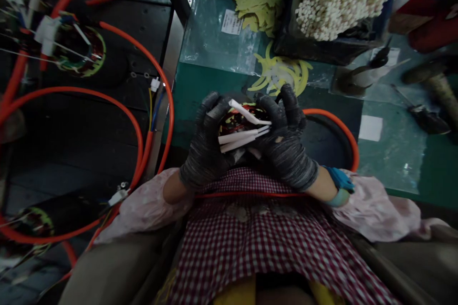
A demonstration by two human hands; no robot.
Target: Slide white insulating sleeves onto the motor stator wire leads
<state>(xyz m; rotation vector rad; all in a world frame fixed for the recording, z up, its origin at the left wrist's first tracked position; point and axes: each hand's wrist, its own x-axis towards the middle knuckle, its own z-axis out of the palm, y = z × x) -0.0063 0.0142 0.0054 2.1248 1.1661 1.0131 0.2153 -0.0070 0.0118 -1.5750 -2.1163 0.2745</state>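
A motor stator [234, 123], with red-brown windings and yellow-green insulation strips showing, is close in front of my body. My left hand [207, 140], in a dark grey knitted glove, curls around the stator's left side. White sleeves [238, 139] on the leads lie across the stator's face, and their thin ends run to the fingers of my right hand [286, 140]. That hand is gloved the same way and closed at the stator's right side; its fingertips are partly hidden. An orange tube [332, 116] curves out beyond my right hand.
Yellow strips [281, 74] lie just past my hands, with another yellow pile [259, 7] on a plastic bag. A dark bin [315, 50] holds many thin white tubes. A hammer [440, 90] lies at right. Other stators [80, 50] and orange tubing [136, 45] occupy the left.
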